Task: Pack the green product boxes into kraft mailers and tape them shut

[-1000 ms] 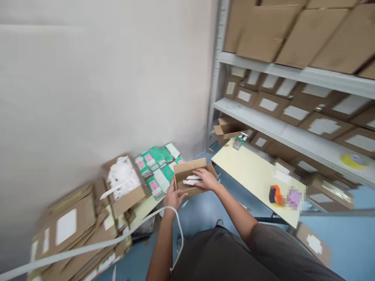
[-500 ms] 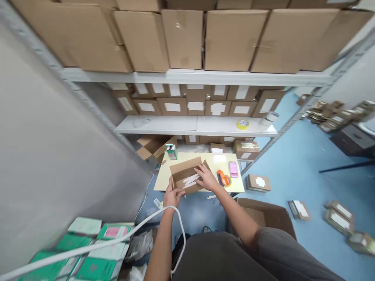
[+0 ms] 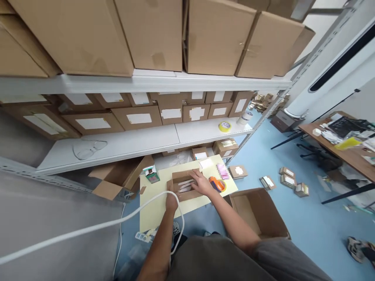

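A small open cardboard box [image 3: 187, 196] is over the pale yellow tabletop [image 3: 152, 210], with several slim white items [image 3: 185, 186] lying inside. My left hand [image 3: 172, 201] grips the box's left end, its fingers partly hidden by the white cable in front. Over the right end of the box reaches my right hand [image 3: 201, 183], fingers stretched and apart, beside the ends of the white items. Whether it touches them is hard to see. Right of that hand lie an orange tape dispenser [image 3: 216, 184] and a blurred-out pink item [image 3: 223, 171]. A green and white carton [image 3: 151, 174] stands left of the box.
A white cable [image 3: 117, 221] crosses the view before my left arm. Shelves [image 3: 152, 141] above the table hold cardboard boxes, a yellow tape roll [image 3: 224, 126] and glasses [image 3: 89, 149]. A large open carton [image 3: 260, 212] is at right on the floor, near smaller labelled boxes [image 3: 287, 180].
The view has shifted right and closer to the shelves. Both hands stay at the small box, which now sits lower and flatter over the tabletop. The white items remain inside.
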Action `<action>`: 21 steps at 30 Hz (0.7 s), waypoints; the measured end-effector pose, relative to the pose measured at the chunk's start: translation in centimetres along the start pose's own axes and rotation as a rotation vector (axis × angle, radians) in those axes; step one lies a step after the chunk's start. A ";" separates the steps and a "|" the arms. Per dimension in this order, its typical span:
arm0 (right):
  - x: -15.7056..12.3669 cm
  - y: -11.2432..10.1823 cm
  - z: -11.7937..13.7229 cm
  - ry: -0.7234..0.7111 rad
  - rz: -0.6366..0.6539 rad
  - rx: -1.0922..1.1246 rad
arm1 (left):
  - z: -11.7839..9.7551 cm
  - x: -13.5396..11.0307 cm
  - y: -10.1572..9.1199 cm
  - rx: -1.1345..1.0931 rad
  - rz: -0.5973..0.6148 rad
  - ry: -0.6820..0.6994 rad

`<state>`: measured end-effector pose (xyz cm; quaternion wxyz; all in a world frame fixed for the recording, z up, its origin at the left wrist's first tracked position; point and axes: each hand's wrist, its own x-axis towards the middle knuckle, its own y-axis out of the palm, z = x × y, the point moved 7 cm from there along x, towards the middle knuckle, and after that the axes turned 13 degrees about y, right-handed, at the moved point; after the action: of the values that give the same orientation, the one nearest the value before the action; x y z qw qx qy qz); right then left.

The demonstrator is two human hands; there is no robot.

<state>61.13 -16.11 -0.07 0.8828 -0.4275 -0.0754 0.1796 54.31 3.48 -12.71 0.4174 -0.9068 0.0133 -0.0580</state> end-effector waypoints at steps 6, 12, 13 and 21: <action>5.7 7.6 5.7 0.024 0.119 0.024 | 1.3 0.7 -1.5 -0.057 0.113 -0.016; 13.1 15.6 9.6 0.064 0.258 0.081 | 7.0 1.9 -9.8 -0.062 -0.053 -0.158; 14.2 16.7 9.9 0.076 0.264 0.072 | 8.3 2.3 -11.8 -0.029 -0.108 -0.216; 18.9 21.5 9.0 0.082 0.131 0.136 | 13.5 8.1 -19.5 0.017 -0.142 -0.169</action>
<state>70.65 9.86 -11.65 0.8986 -0.3774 0.0012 0.2238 63.48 25.78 -5.90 0.4197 -0.9035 -0.0868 -0.0108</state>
